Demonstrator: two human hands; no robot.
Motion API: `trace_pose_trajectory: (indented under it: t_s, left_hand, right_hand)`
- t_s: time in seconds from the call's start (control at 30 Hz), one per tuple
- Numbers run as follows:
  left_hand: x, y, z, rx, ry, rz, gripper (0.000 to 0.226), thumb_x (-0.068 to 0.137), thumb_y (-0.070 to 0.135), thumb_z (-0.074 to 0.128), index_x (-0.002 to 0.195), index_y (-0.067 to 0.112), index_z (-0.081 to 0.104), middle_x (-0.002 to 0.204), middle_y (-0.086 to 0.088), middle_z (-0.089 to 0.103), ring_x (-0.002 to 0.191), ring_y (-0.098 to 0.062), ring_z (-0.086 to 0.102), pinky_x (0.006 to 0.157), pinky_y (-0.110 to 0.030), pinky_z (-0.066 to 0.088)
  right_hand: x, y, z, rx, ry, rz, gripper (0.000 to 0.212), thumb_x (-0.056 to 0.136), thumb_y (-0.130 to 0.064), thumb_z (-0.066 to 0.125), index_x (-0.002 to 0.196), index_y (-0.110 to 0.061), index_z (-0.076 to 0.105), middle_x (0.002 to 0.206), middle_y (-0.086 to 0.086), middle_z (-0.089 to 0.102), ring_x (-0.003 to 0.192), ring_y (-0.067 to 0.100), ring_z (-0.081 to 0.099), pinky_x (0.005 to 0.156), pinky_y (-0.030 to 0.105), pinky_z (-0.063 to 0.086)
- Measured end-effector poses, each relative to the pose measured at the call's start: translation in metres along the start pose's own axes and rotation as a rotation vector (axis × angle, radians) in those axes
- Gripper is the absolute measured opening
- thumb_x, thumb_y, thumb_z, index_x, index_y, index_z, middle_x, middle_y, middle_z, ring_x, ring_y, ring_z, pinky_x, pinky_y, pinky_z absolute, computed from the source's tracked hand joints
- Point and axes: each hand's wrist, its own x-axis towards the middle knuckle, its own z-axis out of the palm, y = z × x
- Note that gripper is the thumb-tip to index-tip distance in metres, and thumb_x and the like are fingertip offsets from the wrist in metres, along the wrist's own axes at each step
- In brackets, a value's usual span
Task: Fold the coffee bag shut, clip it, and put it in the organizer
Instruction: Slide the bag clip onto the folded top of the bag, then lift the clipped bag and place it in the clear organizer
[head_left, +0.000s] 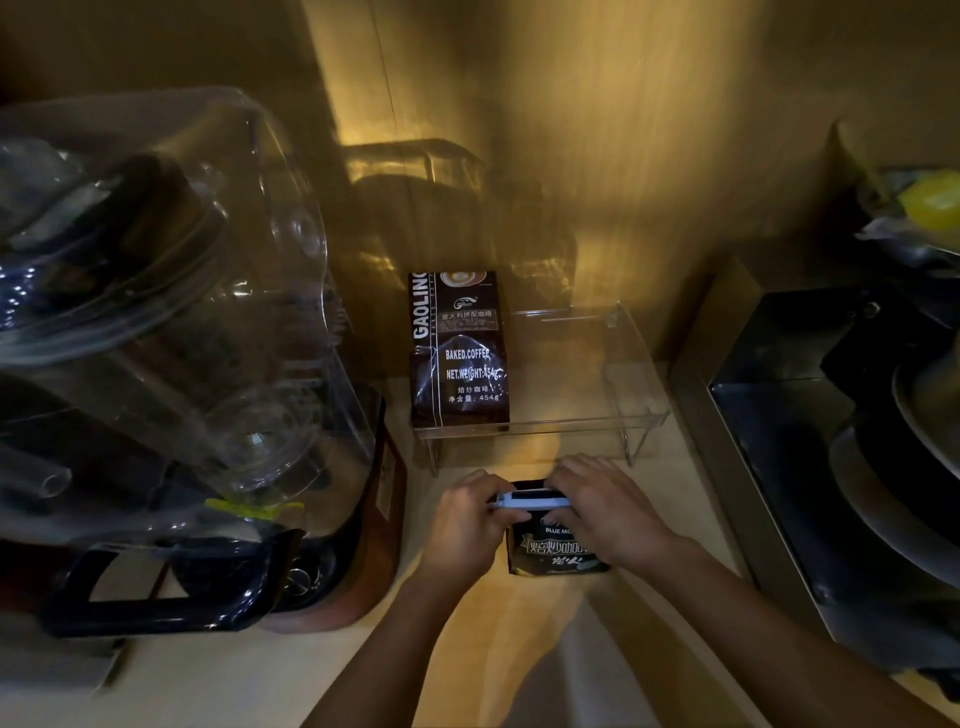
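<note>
Both of your hands are working at the top of the coffee bag (558, 551), which stands on the pale counter (519, 649) just in front of you. Your left hand (467, 525) pinches one end of the white clip (530, 502) and your right hand (608, 512) presses down over the other, fingers closed on the clip and the folded top beneath it. You look to be in the clipping step; whether the clip has fully snapped shut you cannot tell, since your fingers cover much of it. Once it holds, your next move is to lift the bag and set it into the clear organizer (623, 415) just beyond your hands, in the free space to the right of the taller coffee bag (460, 353) already standing at its left end. To your left sits a blender with a clear cover (171, 312); to your right, a dark appliance (831, 441). Dim amber light falls on the wood-toned wall (623, 130) behind.
</note>
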Motion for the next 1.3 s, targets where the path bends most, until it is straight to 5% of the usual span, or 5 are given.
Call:
trace_pose_trajectory:
  t_s: [0.53,0.8,1.0,1.17,1.3]
  left_hand:
    - [-0.005,0.007,0.007,0.060,0.113,-0.036,0.014,0.074,0.009,0.072,0.088,0.007,0.069,0.085,-0.012,0.068,0.075,-0.026,0.060,0.063,-0.031,0.041]
    - [-0.003,-0.003,0.011,-0.063,0.051,-0.049,0.017,0.073,0.016,0.075,0.084,0.012,0.063,0.095,0.002,0.053,0.096,-0.016,0.043,0.076,-0.026,0.027]
    - [-0.005,-0.017,0.010,-0.545,-0.207,-0.243,0.044,0.068,0.011,0.079,0.103,0.026,0.057,0.112,0.012,0.054,0.105,-0.009,0.048,0.075,-0.006,0.046]
    - [-0.007,-0.032,0.023,-0.765,-0.306,-0.464,0.100,0.055,0.014,0.087,0.135,0.031,0.029,0.137,-0.007,0.043,0.126,-0.028,0.039,0.104,-0.051,0.038]
    - [-0.012,-0.039,0.041,-0.598,-0.445,-0.439,0.090,0.059,0.006,0.082,0.130,0.029,0.031,0.128,0.002,0.049,0.120,-0.019,0.045,0.086,-0.029,0.052]
  right_hand:
    - [0.001,-0.011,0.006,0.070,0.145,-0.017,0.017,0.062,0.008,0.072,0.068,0.002,0.057,0.068,0.017,0.059,0.067,0.032,0.055,0.064,0.039,0.047]
    - [-0.003,0.010,0.002,0.046,0.067,-0.015,0.029,0.078,-0.035,0.065,0.099,-0.016,0.059,0.096,-0.001,0.060,0.093,0.017,0.049,0.082,0.030,0.028]
    - [-0.019,0.046,-0.009,0.625,-0.074,0.293,0.059,0.067,-0.028,0.078,0.118,-0.034,0.049,0.111,-0.019,0.049,0.112,0.016,0.041,0.090,0.037,0.041]
    - [-0.035,0.054,0.014,1.200,-0.112,0.460,0.108,0.054,-0.014,0.086,0.134,-0.041,0.018,0.127,-0.005,0.042,0.113,0.019,0.047,0.084,0.035,0.051]
    - [-0.041,0.051,0.047,1.332,-0.115,0.463,0.091,0.052,0.002,0.079,0.126,-0.021,0.032,0.112,0.000,0.059,0.097,0.011,0.064,0.066,0.022,0.056]
